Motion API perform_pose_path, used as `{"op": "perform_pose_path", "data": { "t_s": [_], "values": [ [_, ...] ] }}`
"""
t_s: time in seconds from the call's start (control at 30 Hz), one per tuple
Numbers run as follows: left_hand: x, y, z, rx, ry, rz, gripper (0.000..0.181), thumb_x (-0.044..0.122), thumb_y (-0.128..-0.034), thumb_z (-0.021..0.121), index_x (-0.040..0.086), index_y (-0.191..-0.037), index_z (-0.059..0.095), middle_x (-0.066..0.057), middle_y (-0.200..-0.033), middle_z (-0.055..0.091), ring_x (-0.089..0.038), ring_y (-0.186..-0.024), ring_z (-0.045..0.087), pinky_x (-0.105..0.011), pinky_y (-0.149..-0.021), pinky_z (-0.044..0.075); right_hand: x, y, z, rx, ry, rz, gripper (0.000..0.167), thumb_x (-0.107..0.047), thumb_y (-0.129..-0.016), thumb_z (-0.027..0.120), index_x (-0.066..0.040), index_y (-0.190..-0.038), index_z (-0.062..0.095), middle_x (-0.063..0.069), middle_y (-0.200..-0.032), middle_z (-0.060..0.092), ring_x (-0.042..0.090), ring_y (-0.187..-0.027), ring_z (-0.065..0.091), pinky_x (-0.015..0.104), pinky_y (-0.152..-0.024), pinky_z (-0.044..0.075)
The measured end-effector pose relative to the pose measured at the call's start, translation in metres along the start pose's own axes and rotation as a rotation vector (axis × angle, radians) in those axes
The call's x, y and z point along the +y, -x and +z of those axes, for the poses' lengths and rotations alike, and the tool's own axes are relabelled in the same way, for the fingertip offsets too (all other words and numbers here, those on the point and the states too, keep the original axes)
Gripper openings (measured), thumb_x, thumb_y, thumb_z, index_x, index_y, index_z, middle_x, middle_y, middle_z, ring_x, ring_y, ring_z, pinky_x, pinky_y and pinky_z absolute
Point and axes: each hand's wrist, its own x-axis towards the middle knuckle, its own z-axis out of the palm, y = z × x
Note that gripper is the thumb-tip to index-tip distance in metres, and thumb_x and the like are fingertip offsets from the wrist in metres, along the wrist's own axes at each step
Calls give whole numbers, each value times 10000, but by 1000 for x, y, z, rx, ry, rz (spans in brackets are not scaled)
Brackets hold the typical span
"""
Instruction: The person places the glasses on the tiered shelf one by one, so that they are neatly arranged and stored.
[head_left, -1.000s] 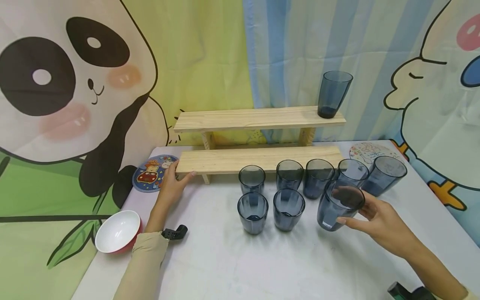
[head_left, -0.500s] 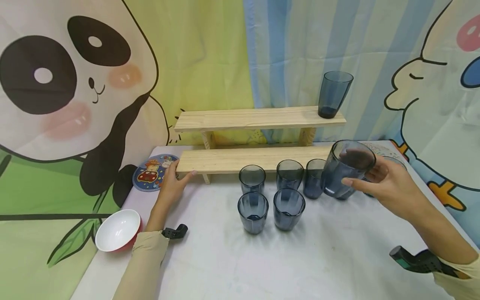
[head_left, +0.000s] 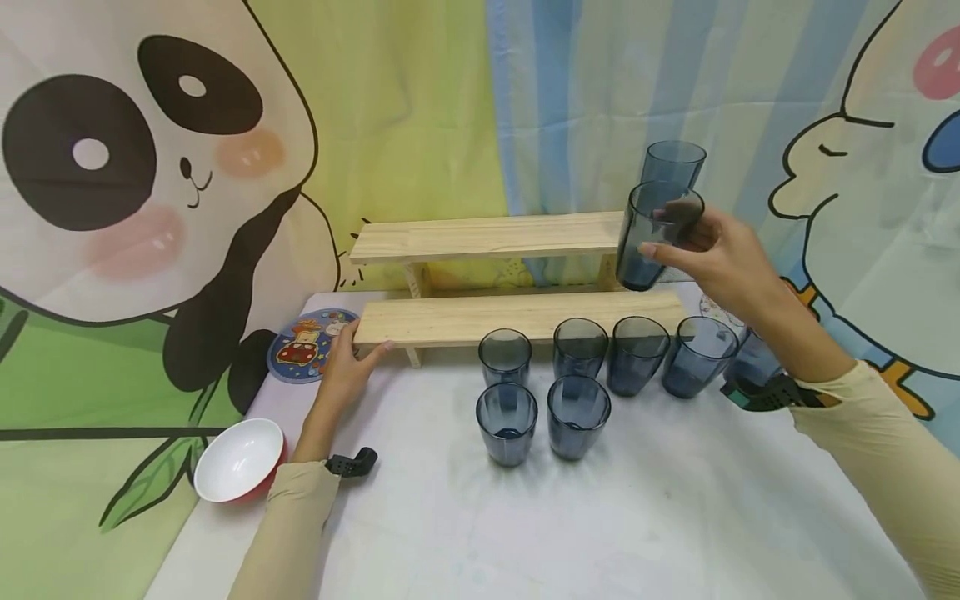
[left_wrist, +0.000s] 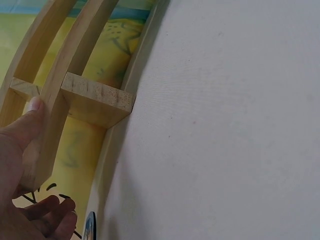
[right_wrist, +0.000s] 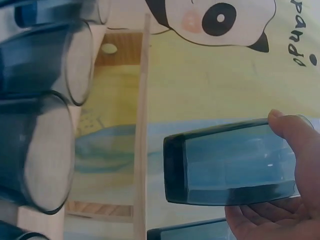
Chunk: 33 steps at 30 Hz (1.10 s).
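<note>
Thumb and fingers of my right hand (head_left: 723, 258) grip a blue-tinted glass tumbler (head_left: 647, 242), held upright off any surface at the right end of the two-tier wooden shelf (head_left: 480, 237). In the right wrist view this tumbler (right_wrist: 225, 162) is seen side-on, with nothing visible in it. Behind it, another tumbler (head_left: 675, 162) on the upper board is partly covered. My left hand (head_left: 343, 367) holds the left end of the lower board (head_left: 450, 320); in the left wrist view the thumb (left_wrist: 31, 117) lies against the wood, the other fingers curled at its end.
Several matching tumblers (head_left: 574, 421) stand on the white table (head_left: 525, 525) before the shelf; the rightmost tumbler (head_left: 752, 360) is partly behind my right forearm. A red-and-white bowl (head_left: 238, 460) and a round patterned mat (head_left: 300, 354) lie left. Printed curtains hang behind.
My right hand has lifted the tumbler from in front of the glasses on the table, up and away from me to the upper board's right end. My left hand has stayed at the shelf.
</note>
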Motion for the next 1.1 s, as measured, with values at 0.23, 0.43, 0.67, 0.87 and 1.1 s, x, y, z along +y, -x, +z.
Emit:
{"op": "perform_pose_path", "data": {
  "t_s": [0.23, 0.43, 0.67, 0.87, 1.1],
  "values": [
    [2, -1, 1, -6, 8, 3, 945, 506, -992, 714, 48, -1664, 232, -329, -1640, 275, -507, -1519, 311, -642, -1241, 284, -2, -35, 11, 47, -20, 10, 731, -563, -918, 777, -120, -1459, 564, 13, -1214, 649, 128, -1063, 599, 286, -861, 477],
    [3, 0, 1, -10, 4, 4, 951, 513, -995, 706, 52, -1670, 220, -328, -1648, 265, -506, -1521, 305, -643, -1241, 281, -3, -61, 20, 79, -41, 24, 653, -573, -919, 768, -118, -1344, 572, -32, -1092, 586, 154, -971, 546, 302, -772, 452],
    [-1, -1, 0, 8, 5, 8, 954, 521, -990, 709, 44, -1665, 233, -334, -1634, 280, -508, -1502, 326, -650, -1220, 306, -8, -87, 32, 130, -28, 38, 489, -582, -916, 766, -169, -1024, 527, 8, -923, 498, 205, -817, 466, 373, -709, 394],
    [-4, -2, 0, 5, 10, 12, 946, 511, -992, 712, 38, -1661, 240, -335, -1634, 279, -504, -1505, 320, -651, -1221, 304, -12, -105, 42, 144, -29, 76, 495, -595, -906, 770, -175, -988, 522, -3, -947, 499, 199, -851, 462, 381, -752, 393],
    [-1, -1, 0, 6, 7, 28, 926, 482, -1000, 713, 29, -1657, 244, -337, -1624, 297, -498, -1491, 342, -645, -1206, 331, -12, -116, 49, 168, -16, 98, 509, -599, -907, 766, -151, -1059, 578, -20, -1029, 556, 200, -991, 530, 381, -837, 454]
  ]
}}
